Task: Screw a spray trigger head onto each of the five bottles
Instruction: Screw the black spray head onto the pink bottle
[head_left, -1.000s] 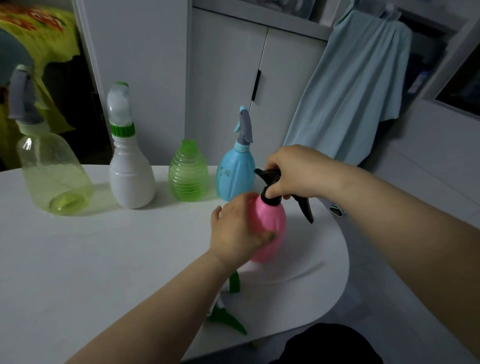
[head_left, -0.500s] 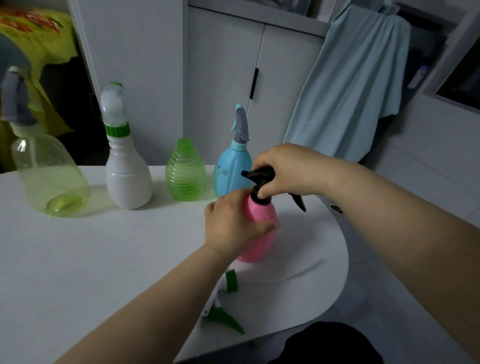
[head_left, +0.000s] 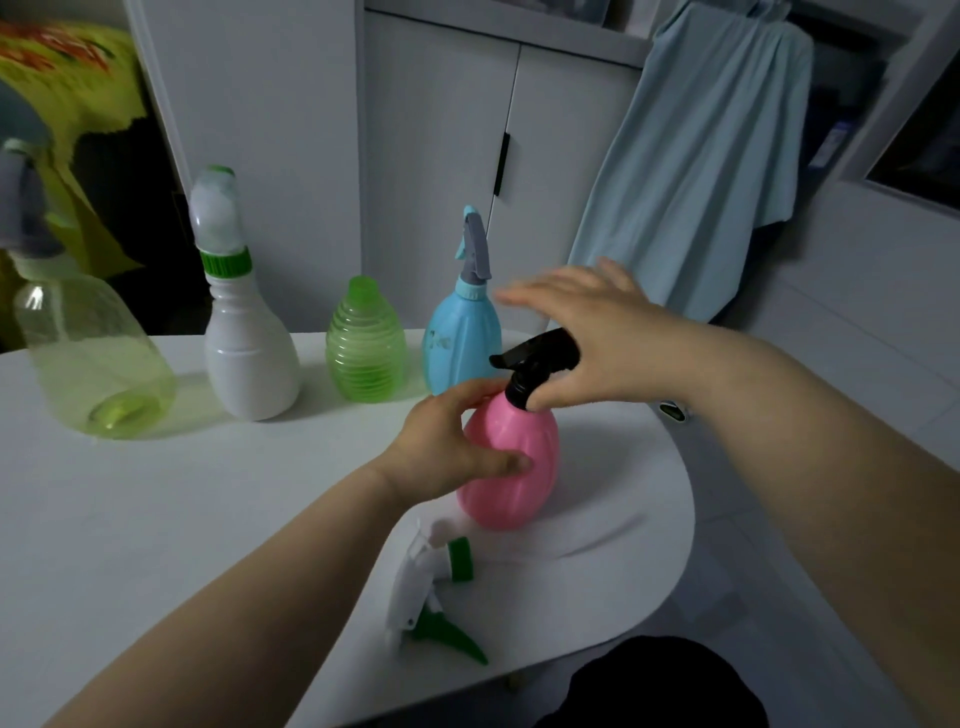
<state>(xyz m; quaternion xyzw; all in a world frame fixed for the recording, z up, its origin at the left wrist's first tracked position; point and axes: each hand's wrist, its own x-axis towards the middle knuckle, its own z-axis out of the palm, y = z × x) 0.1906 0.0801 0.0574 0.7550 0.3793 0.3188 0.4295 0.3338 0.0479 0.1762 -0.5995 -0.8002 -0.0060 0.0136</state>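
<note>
Left hand (head_left: 447, 452) clamped around pink bottle (head_left: 511, 467).
Right hand (head_left: 582, 343), fingers spread apart, is laid over the black trigger head (head_left: 535, 364).

Single view, head-worn, wide-angle. Looks forward and down over a white table (head_left: 156, 545), close in: both forearms enter from the bottom edge, left hand (head_left: 447, 447) and right hand (head_left: 587, 343) near frame centre. Bottles (head_left: 366, 348) line the table's far edge; cabinet doors (head_left: 441, 156) fill the background. Straight lines bow toward the frame edges. No second view to share scene with.
</note>
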